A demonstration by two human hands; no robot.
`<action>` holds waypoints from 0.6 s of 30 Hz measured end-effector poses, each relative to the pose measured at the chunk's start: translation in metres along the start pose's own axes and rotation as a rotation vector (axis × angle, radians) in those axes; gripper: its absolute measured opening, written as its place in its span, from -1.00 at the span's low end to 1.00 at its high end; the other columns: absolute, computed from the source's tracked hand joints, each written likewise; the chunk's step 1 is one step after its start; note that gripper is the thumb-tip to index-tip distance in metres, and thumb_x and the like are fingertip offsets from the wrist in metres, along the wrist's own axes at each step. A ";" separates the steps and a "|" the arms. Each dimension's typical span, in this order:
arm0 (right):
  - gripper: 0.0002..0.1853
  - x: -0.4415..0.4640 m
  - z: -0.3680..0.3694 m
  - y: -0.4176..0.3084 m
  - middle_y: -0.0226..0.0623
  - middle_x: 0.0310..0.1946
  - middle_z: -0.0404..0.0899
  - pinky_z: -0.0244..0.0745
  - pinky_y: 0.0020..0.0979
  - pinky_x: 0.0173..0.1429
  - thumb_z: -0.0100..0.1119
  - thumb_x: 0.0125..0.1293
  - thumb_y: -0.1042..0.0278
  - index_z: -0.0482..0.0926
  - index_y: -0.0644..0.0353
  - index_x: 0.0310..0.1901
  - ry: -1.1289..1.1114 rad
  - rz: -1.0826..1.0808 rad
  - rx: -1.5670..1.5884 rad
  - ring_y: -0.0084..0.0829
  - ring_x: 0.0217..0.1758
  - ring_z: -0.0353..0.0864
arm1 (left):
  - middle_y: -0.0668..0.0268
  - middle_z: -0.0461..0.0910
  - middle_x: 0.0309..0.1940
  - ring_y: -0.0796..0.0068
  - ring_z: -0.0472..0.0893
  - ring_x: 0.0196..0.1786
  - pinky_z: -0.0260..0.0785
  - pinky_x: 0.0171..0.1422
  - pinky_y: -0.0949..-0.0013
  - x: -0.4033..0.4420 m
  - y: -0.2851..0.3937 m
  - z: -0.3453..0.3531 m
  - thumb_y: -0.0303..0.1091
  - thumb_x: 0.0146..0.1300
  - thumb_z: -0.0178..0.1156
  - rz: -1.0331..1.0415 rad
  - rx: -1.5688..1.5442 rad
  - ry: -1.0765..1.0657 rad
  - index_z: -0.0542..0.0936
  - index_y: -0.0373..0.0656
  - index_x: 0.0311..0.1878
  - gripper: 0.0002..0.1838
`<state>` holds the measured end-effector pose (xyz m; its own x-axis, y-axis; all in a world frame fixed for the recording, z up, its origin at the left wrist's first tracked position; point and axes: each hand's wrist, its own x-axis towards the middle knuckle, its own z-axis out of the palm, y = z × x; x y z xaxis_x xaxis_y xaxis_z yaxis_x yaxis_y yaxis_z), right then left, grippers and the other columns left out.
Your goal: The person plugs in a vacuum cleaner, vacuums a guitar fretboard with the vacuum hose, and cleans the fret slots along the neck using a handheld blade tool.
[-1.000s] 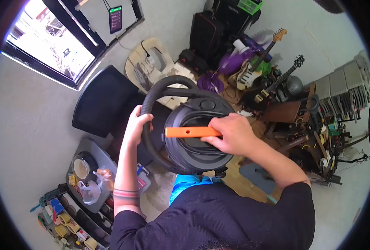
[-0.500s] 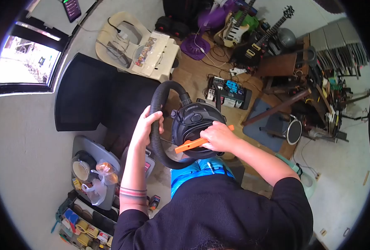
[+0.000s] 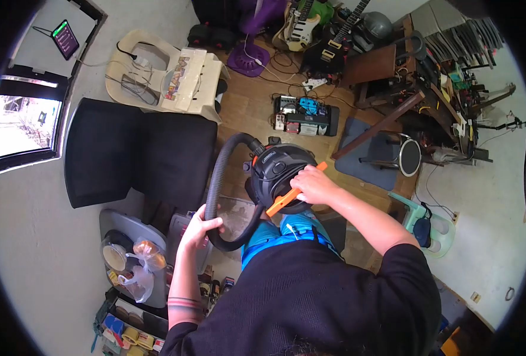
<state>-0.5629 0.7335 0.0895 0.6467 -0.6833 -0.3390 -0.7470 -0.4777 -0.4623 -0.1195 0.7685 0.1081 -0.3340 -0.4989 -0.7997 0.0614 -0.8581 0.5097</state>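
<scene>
Right now the black drum vacuum cleaner (image 3: 278, 160) is up close in front of the blue shorts (image 3: 263, 237), and I can't tell if its base touches the floor. The right hand (image 3: 310, 185) has its grip curled tight on the orange handle (image 3: 278, 203). The left hand (image 3: 196, 227) has its grip closed on the low bend of the ribbed hose (image 3: 217, 184). If the right hand slipped, the drum could drop on toes, since only that hand has the handle. A hard tug on the hose could tip the drum, because the hose joins it at one side. A big swing could bump the black chair (image 3: 177, 145) or the pedals (image 3: 307, 115) on the floor. Loose cords (image 3: 287, 59) farther off might catch a foot or a wheel. The drum is shut, so what is in it doesn't show. To the left, a gray plastic tray (image 3: 131, 222) holds a round tub (image 3: 115, 257) with something pale in it, a clear bag (image 3: 149, 255) with something orange-brown, maybe bread, and a crumpled plastic bag (image 3: 138, 285). Rolls of tape (image 3: 131, 336) sit below them.
</scene>
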 end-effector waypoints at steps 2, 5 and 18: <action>-0.76 -0.016 0.001 0.014 -0.33 -0.25 0.76 0.47 -0.07 0.27 0.57 0.12 0.24 0.69 0.07 -0.25 -0.007 -0.023 -0.016 -0.19 0.04 0.73 | 0.40 0.69 -0.26 0.47 0.74 -0.27 0.62 -0.06 0.35 -0.013 -0.028 0.007 -0.43 0.17 0.70 -0.011 0.014 0.065 0.60 -0.20 0.32 -0.33; -0.78 -0.035 -0.002 0.033 -0.33 -0.26 0.75 0.46 -0.06 0.32 0.57 0.08 0.31 0.71 0.07 -0.26 -0.049 -0.042 -0.031 -0.18 0.05 0.71 | 0.48 0.67 -0.23 0.61 0.64 -0.21 0.57 -0.02 0.40 -0.012 -0.114 -0.009 -0.48 0.11 0.72 0.061 0.122 0.192 0.67 -0.18 0.10 -0.48; -0.93 -0.028 0.119 0.187 -0.38 -0.29 0.71 0.45 -0.13 0.33 0.29 0.30 0.35 0.71 0.02 -0.36 -0.128 -0.259 -0.178 -0.22 0.04 0.66 | 0.30 0.60 -0.09 0.42 0.62 -0.10 0.55 0.09 0.29 -0.051 -0.252 0.046 -0.61 0.17 0.35 0.079 0.424 0.769 0.46 -0.13 0.40 -0.33</action>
<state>-0.7024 0.7294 -0.0849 0.8244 -0.4572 -0.3338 -0.5630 -0.7230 -0.4002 -0.1606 1.0161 0.0351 0.3915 -0.6294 -0.6712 -0.3479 -0.7766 0.5252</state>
